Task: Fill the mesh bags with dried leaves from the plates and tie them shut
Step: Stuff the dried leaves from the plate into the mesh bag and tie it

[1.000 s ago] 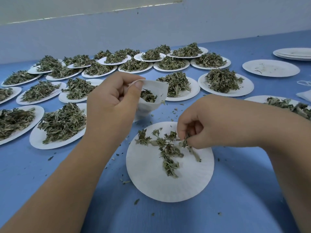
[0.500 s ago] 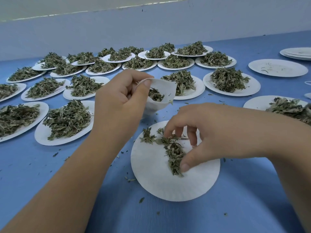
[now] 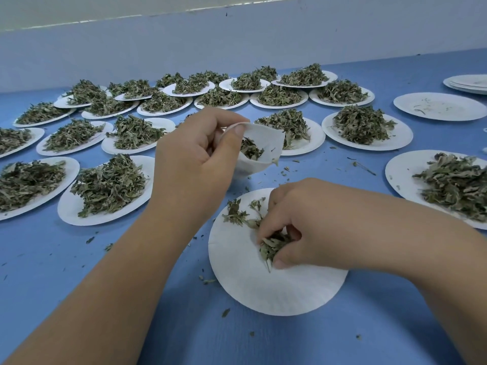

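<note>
My left hand pinches the rim of a white mesh bag, holding its mouth open above the table; some dried leaves lie inside it. Below and to the right, my right hand rests on a white paper plate and pinches a clump of dried leaves between thumb and fingers. A few loose leaves lie on the plate's far left part.
Several plates heaped with dried leaves cover the blue table to the left, behind and at the right. A nearly bare plate and a stack of plates sit far right. Leaf crumbs dot the table.
My right hand has raked the scattered leaves toward the plate's middle and closed its fingers around a clump. My left hand keeps holding the bag open.
</note>
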The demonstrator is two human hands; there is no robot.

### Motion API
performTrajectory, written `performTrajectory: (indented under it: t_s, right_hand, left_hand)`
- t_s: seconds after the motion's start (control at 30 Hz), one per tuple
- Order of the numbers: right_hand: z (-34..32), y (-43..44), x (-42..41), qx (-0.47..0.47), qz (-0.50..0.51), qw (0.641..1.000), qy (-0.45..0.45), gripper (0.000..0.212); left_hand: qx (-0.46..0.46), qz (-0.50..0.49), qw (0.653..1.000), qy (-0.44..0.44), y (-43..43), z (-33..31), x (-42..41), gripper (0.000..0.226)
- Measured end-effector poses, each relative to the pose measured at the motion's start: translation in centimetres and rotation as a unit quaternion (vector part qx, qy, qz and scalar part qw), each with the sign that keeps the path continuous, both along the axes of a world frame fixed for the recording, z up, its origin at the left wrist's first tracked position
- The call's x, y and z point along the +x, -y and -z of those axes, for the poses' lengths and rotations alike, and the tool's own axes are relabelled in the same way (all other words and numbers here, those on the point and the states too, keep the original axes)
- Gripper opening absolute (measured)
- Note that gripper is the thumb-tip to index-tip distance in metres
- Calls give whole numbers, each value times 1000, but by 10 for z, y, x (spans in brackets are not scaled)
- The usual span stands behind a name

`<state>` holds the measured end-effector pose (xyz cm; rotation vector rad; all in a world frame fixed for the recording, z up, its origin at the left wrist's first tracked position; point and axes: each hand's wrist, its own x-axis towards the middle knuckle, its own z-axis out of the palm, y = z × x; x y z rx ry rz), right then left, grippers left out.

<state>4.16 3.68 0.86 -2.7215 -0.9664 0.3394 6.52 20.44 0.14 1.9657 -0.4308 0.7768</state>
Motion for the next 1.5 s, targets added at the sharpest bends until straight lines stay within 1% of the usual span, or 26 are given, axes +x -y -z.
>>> performTrajectory:
  t_s: [0.1, 0.2, 0.3, 0.43, 0.53, 0.6, 0.7, 0.77, 0.83, 0.97, 1.07, 1.13, 1.2, 1.3, 1.37, 1.4, 1.5]
  right_hand:
    - [0, -3, -1, -22, -21, 999, 33, 15]
    - [1, -5, -2, -26, -31, 997, 64, 20]
    - [2, -7, -3, -28, -38, 995, 84, 28]
    - [2, -5, 0, -12, -47, 996, 76, 27]
    - [3, -1, 3, 19, -53, 996, 65, 20]
    - [2, 3, 7, 55, -57, 996, 50, 16]
    - [-5, 13, 11, 148, -39, 988, -38, 11]
    - [-10, 21, 15, 223, -34, 971, -80, 7]
    - [-16, 27, 17, 298, -34, 949, -95, 8]
    - [-23, 31, 20, 395, -30, 914, -87, 8]
    - [-23, 32, 24, 435, -10, 898, -62, 14]
    - [-21, 32, 27, 455, 8, 889, -53, 12]
    - [-18, 30, 29, 442, 27, 896, -30, 8]
    - [-13, 23, 29, 384, 63, 921, 33, 5]
    - [-12, 19, 27, 373, 83, 922, 60, 5]
    - [-11, 17, 26, 357, 94, 926, 79, 6]
    - [-10, 11, 24, 260, 114, 943, 172, 23]
  left_hand:
    - [9, -6, 1000, 7, 0, 1, 0, 19]
    - [10, -10, 1000, 14, -2, 0, 0, 16]
    - [40, -30, 998, 38, -4, 0, 0, 14]
    - [66, -54, 995, 58, -5, -1, 0, 14]
    - [81, -58, 993, 61, -5, 0, 1, 14]
    - [94, -61, 992, 61, -4, 0, 1, 15]
    - [116, -59, 990, 59, -2, 2, 1, 15]
    - [133, -53, 988, 55, -1, 2, 1, 15]
    - [146, -48, 987, 53, -1, 2, 1, 15]
    - [127, -28, 991, 39, -1, 2, 2, 15]
    - [123, -19, 992, 37, -1, 2, 2, 14]
    - [122, -14, 992, 41, -1, 2, 1, 12]
    - [118, -10, 992, 42, 0, 2, 1, 13]
    - [109, 2, 994, 21, 3, 2, 1, 18]
    - [111, 13, 994, 12, 4, 3, 1, 20]
    - [112, 17, 993, 11, 5, 3, 0, 20]
    - [112, 23, 993, 6, 8, 4, -1, 19]
